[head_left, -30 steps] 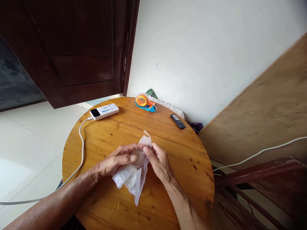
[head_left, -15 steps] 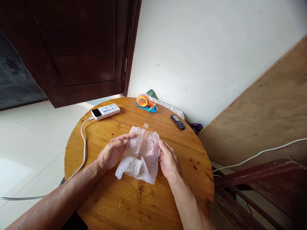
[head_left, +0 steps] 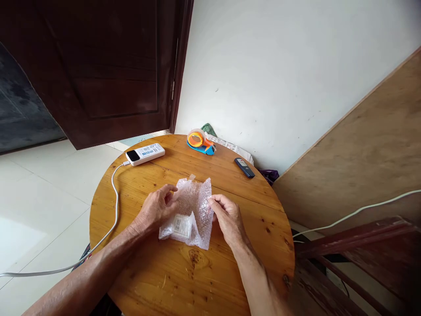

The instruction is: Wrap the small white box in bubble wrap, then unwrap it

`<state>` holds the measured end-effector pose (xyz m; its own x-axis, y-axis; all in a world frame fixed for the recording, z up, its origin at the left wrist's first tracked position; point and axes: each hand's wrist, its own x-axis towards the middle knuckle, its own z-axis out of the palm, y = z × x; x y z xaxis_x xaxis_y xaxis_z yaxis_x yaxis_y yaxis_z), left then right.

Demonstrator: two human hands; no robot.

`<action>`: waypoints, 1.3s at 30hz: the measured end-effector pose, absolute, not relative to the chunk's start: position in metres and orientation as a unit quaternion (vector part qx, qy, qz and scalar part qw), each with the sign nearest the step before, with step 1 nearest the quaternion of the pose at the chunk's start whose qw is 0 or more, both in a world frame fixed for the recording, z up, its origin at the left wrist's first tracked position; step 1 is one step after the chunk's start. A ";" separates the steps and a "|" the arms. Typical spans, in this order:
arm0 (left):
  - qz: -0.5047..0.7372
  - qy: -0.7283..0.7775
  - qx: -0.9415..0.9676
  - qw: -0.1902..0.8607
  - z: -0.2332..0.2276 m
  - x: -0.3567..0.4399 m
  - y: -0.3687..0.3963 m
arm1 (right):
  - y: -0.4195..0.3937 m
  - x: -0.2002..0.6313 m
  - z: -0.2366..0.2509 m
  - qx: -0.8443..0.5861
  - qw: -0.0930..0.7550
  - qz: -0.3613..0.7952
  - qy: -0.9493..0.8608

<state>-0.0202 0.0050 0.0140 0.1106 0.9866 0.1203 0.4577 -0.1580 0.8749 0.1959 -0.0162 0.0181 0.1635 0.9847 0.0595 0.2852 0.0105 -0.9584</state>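
Note:
A sheet of clear bubble wrap (head_left: 202, 210) is spread partly open at the middle of the round wooden table. In its lower left part lies a small, flat, pale rectangular item (head_left: 181, 226) with a printed patch, its kind unclear through the plastic. My left hand (head_left: 158, 205) has curled fingers on the wrap's upper left edge, and its fingertips are partly hidden. At the opposite side, my right hand (head_left: 228, 216) pinches the right edge between thumb and fingers. A strip of clear tape (head_left: 192, 177) sticks up from the wrap's far edge.
Toward the back stands an orange and blue tape dispenser (head_left: 201, 142). A white power bank (head_left: 145, 154) with a cable (head_left: 115, 197) sits at the left. A dark handheld device (head_left: 244, 167) lies at the right. The wooden table's (head_left: 144, 272) curved edge borders the wall.
The wrap has come down flatter and a little to the left, opening wider so the flat item shows more clearly. My left fingers have curled in; my right hand has shifted slightly left.

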 end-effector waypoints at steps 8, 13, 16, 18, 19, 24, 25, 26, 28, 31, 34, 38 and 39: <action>0.500 0.531 0.376 0.572 0.024 -0.024 0.015 | -0.008 0.218 0.016 -0.632 0.523 0.326 -0.470; 0.512 0.539 0.381 0.550 0.026 -0.024 0.015 | -0.004 0.223 0.011 -0.652 0.513 0.328 -0.451; 0.504 0.550 0.426 0.513 0.022 -0.026 0.015 | -0.003 0.224 0.008 -0.650 0.502 0.327 -0.467; 0.487 0.564 0.472 0.471 0.018 -0.027 0.016 | -0.002 0.225 0.007 -0.647 0.490 0.310 -0.495; 0.484 0.568 0.494 0.446 0.015 -0.027 0.016 | -0.002 0.225 0.007 -0.644 0.486 0.299 -0.510; 0.495 0.527 0.604 0.335 0.006 -0.026 0.017 | -0.005 0.223 0.009 -0.614 0.496 0.292 -0.540; 0.488 0.515 0.629 0.318 0.005 -0.025 0.017 | -0.005 0.222 0.010 -0.607 0.499 0.300 -0.541; 0.475 0.507 0.652 0.305 0.004 -0.025 0.018 | -0.006 0.222 0.011 -0.602 0.500 0.308 -0.541; 0.442 0.502 0.685 0.288 0.003 -0.026 0.019 | -0.006 0.221 0.013 -0.593 0.495 0.322 -0.547; 0.397 0.495 0.728 0.259 0.000 -0.026 0.022 | -0.006 0.220 0.014 -0.579 0.484 0.326 -0.569; 0.357 0.488 0.765 0.221 -0.004 -0.027 0.025 | -0.005 0.219 0.013 -0.592 0.455 0.325 -0.581; 0.345 0.532 0.750 0.187 -0.009 -0.029 0.027 | -0.006 0.219 0.010 -0.624 0.443 0.331 -0.552; 0.348 0.544 0.740 0.188 -0.010 -0.030 0.027 | -0.005 0.219 0.009 -0.630 0.450 0.332 -0.539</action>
<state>-0.0300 0.0270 -0.0100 0.1667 0.9358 0.3106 0.6740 -0.3380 0.6569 0.2192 -0.0053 0.0090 0.1979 0.9779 0.0671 0.3798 -0.0134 -0.9250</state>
